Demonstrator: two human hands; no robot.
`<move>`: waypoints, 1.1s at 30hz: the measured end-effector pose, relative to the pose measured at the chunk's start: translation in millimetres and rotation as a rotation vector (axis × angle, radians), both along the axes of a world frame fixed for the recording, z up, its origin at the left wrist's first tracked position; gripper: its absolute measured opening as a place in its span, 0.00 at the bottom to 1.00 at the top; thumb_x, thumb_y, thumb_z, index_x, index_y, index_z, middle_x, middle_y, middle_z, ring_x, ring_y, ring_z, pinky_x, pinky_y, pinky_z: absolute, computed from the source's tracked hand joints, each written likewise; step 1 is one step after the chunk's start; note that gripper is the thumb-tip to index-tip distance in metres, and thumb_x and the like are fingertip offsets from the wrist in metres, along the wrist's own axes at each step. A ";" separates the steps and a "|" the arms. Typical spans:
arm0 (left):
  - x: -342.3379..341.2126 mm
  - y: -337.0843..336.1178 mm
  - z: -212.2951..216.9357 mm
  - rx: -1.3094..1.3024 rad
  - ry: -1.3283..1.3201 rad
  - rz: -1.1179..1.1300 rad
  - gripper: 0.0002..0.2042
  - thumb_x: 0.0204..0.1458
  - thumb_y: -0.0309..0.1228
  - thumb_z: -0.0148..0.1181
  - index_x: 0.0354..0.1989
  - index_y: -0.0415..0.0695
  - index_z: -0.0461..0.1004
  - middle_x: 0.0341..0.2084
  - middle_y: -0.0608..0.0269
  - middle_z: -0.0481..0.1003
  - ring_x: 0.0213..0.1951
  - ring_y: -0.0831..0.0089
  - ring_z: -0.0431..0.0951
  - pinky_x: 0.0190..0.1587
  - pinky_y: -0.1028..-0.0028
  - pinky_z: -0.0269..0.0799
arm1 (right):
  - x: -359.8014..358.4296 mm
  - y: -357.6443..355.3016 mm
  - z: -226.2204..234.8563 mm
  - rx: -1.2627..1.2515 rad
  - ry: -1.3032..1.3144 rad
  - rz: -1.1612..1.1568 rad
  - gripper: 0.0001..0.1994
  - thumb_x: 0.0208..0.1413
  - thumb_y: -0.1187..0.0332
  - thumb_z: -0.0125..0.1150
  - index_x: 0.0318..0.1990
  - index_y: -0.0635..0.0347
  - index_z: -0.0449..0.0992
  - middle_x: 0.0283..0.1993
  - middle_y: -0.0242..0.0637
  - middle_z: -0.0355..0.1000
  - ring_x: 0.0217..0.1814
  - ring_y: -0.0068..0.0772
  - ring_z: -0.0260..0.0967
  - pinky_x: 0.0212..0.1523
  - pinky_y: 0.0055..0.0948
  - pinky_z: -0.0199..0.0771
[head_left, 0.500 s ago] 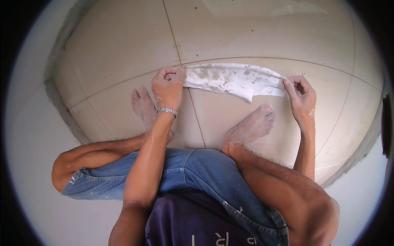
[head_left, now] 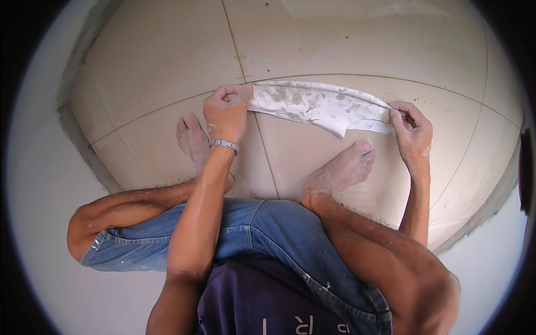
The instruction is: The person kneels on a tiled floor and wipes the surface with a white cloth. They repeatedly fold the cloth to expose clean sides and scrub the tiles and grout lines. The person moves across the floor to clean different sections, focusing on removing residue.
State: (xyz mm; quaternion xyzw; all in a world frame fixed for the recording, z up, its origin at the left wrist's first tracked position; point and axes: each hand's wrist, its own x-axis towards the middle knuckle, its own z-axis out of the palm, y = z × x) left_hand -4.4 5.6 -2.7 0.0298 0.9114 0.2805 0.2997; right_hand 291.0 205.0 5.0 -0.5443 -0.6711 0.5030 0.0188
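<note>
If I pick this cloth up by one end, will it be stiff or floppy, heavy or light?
Probably floppy: the cloth curves between your left hand and right hand, with a loose corner. Likely light, as it looks thin and a pinch holds each end. The grey smears may stiffen patches, though I can't tell if they're dry.

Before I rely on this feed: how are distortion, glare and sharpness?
Head view: fisheye bends the long tile joint and leaves black corners; head view: pale reflections on the tiled floor near the top edge; head view: stained white cloth, left hand and right hand read clearly, without obvious blur.
</note>
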 end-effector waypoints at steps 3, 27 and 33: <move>-0.9 -1.7 -0.5 0.010 -0.016 0.008 0.14 0.52 0.37 0.73 0.32 0.35 0.82 0.20 0.67 0.78 0.24 0.79 0.73 0.30 0.75 0.69 | 0.4 2.1 0.3 -0.029 -0.057 -0.040 0.10 0.62 0.67 0.64 0.44 0.65 0.84 0.36 0.36 0.82 0.39 0.25 0.76 0.47 0.26 0.74; -1.1 -0.6 11.3 -0.073 0.053 -0.066 0.17 0.51 0.39 0.74 0.31 0.33 0.83 0.22 0.67 0.78 0.25 0.81 0.70 0.30 0.77 0.66 | 10.7 4.5 -5.7 -0.072 -0.053 -0.099 0.09 0.62 0.67 0.64 0.39 0.66 0.81 0.31 0.29 0.77 0.32 0.17 0.70 0.38 0.21 0.70; 2.8 4.2 20.1 -0.086 0.063 -0.058 0.17 0.50 0.40 0.75 0.30 0.34 0.83 0.20 0.68 0.76 0.23 0.82 0.68 0.27 0.76 0.63 | 13.8 4.8 -1.4 -0.073 -0.033 -0.142 0.10 0.62 0.67 0.64 0.40 0.66 0.80 0.31 0.28 0.76 0.32 0.15 0.70 0.37 0.19 0.69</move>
